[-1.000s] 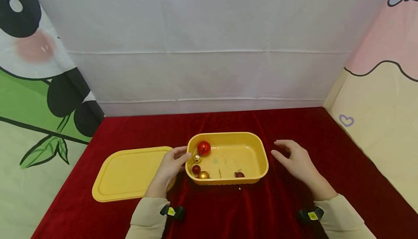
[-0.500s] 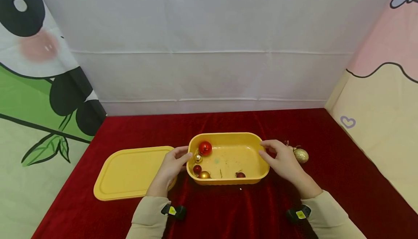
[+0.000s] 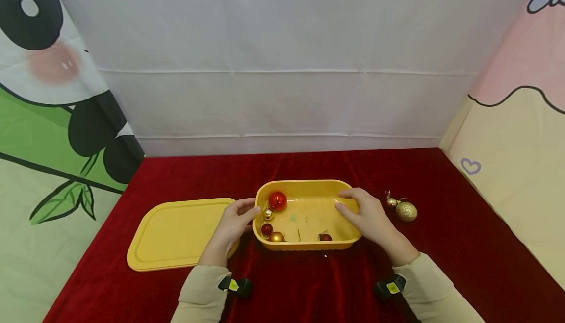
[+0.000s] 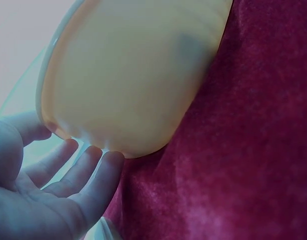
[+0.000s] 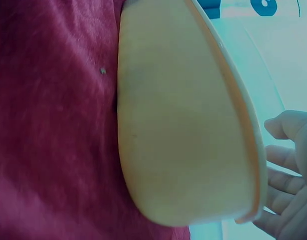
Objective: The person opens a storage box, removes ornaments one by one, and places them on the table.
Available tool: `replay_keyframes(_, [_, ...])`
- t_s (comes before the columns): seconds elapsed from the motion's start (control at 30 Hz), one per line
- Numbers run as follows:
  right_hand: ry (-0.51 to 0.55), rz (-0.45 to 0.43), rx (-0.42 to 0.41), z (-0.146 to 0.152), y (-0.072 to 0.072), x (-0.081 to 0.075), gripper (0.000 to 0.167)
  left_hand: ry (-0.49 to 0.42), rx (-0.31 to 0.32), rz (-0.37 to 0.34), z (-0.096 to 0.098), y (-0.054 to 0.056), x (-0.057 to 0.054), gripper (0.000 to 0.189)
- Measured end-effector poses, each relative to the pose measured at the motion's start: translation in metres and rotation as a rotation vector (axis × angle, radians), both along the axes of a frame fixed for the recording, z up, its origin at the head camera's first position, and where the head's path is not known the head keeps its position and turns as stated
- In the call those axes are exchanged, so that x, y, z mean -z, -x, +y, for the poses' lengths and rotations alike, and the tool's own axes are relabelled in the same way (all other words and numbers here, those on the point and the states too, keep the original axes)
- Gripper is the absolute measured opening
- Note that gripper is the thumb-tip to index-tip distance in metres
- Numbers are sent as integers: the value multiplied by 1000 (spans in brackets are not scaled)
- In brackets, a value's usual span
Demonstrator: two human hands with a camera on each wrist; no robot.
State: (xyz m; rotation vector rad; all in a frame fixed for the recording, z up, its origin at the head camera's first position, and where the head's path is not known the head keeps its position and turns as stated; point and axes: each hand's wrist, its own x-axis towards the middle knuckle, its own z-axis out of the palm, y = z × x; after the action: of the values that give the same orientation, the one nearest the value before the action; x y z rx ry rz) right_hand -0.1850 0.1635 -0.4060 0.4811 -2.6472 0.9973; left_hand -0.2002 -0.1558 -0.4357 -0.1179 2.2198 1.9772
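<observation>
A yellow plastic container (image 3: 304, 246) stands on the red cloth in the head view. Inside are a shiny red Christmas ball (image 3: 277, 201), a small gold ball (image 3: 268, 214), a dark red ball (image 3: 267, 230), a matte gold ball (image 3: 276, 236) and another dark red ball (image 3: 325, 237). My left hand (image 3: 231, 222) holds the container's left end, thumb at the rim and fingertips against the outer wall. Over the right rim reaches my right hand (image 3: 372, 217), thumb and fingers apart, nothing between them. The right wrist view shows its fingers (image 5: 281, 182) above the rim.
Left of the container lies its flat yellow lid (image 3: 181, 235), partly behind the left hand. A glittery gold ball (image 3: 406, 211) and a smaller gold ball (image 3: 391, 202) rest on the cloth to the right. A white cloth wall (image 3: 291, 102) closes off the back.
My right hand has moved left, from beside the container to over its right end. Two gold balls on the cloth have come into view behind it. The left hand keeps its hold.
</observation>
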Motion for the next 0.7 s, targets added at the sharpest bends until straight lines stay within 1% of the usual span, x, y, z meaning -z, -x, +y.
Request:
replay_keyframes(0.2, [31, -49, -43, -15, 2, -3, 36, -10, -4, -7, 0, -1, -1, 42])
replay_keyframes(0.37, [14, -66, -73, -27, 3, -4, 40, -18, -7, -10, 0, -1, 0, 41])
replay_keyframes(0.57, [6, -86, -105, -39, 5, -5, 40, -18, -8, -14, 0, -2, -3, 41])
replay_keyframes(0.7, [-14, -89, -113, -46, 6, -5, 41, -13, -4, -19, 0, -3, -4, 41])
